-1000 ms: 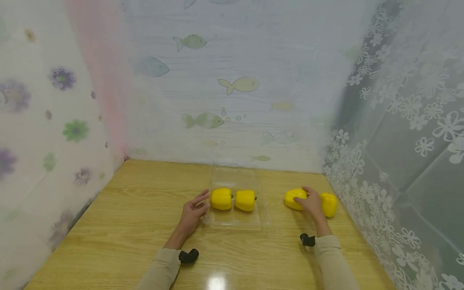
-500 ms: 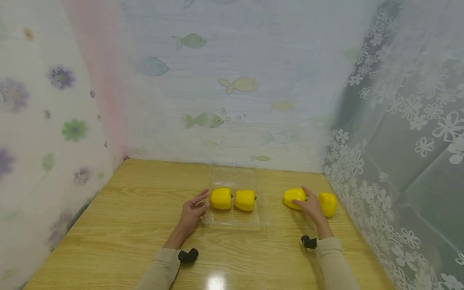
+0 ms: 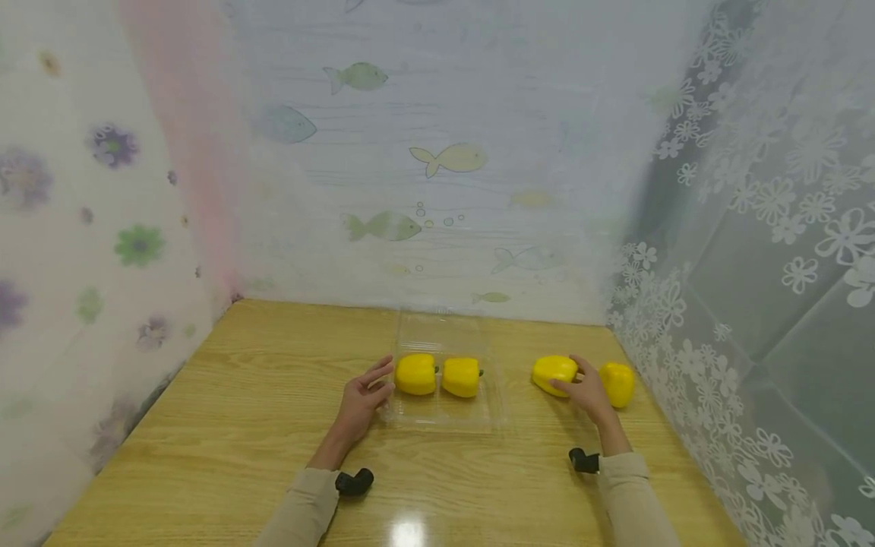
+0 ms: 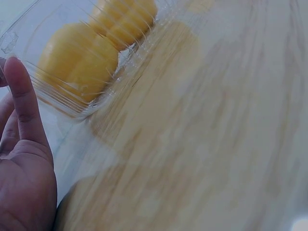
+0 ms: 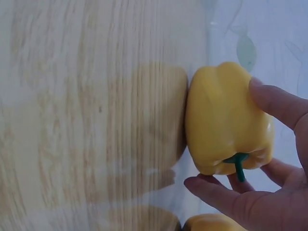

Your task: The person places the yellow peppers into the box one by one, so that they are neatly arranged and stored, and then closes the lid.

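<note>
My right hand [image 3: 592, 390] holds a yellow bell pepper [image 3: 553, 374] on the table, right of a clear plastic clamshell container [image 3: 437, 422]. In the right wrist view, the thumb lies on one side of this bell pepper [image 5: 226, 113] and the fingertips are at its green-stemmed end. My left hand [image 3: 358, 408] is at the container's left edge, its fingers mostly straight. The left wrist view shows a fingertip [image 4: 17, 72] right at the container's ribbed wall. Two more yellow peppers, a left one [image 3: 415, 374] and a right one [image 3: 461, 377], lie side by side inside the container.
Another yellow pepper [image 3: 618, 384] sits just right of my right hand, near the table's right edge. The container's lid [image 3: 440, 330] is folded back toward the fish-patterned wall [image 3: 451, 159]. Curtains with flowers [image 3: 140, 243] flank the wooden table [image 3: 273, 365].
The pepper in my right hand has shifted and turned slightly, a little to the left. My left hand and the container stay in place.
</note>
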Tool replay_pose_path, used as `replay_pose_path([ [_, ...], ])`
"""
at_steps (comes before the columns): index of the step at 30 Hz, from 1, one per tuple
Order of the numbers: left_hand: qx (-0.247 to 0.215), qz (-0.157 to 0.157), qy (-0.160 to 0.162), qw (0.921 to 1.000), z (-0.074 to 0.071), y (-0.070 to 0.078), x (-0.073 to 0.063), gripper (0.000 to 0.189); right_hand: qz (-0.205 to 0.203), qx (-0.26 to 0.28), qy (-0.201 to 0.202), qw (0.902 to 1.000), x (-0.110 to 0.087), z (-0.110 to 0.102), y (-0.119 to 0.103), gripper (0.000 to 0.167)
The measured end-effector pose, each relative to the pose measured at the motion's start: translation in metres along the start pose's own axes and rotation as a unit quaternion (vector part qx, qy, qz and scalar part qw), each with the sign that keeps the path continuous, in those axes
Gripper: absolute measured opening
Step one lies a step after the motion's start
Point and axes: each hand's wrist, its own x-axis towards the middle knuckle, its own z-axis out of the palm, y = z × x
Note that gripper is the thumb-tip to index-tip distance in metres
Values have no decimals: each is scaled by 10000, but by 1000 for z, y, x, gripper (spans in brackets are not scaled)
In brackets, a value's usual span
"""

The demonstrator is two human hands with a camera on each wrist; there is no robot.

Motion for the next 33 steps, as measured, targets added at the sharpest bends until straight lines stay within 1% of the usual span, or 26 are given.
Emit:
replay_pose_path([
  [4,30,29,-19,10000,0,0,0,47,46,-23,57,10000,-1,2,1,84],
  [8,18,9,30,10000,0,0,0,47,88,24,69,9999,-2,2,-1,84],
  [15,37,-118,32,9999,1,1,-2,47,254,134,42,9996,-4,2,-1,82],
  [17,-8,-115,6,9999,1,2,-2,47,228,146,20,9996,-4,3,0,82],
  [20,-51,-128,-5,9999,1,2,-2,46,176,314,-32,9993,-5,2,2,84],
  [23,-76,-128,-21,9999,0,2,-1,46,39,692,-53,9976,-5,2,4,84],
  [27,-40,-109,-24,9999,0,0,-1,47,-311,1128,-43,9931,-5,2,7,81],
  [33,2,-96,25,10000,0,0,-1,46,-892,1307,-41,9874,-4,3,9,74],
])
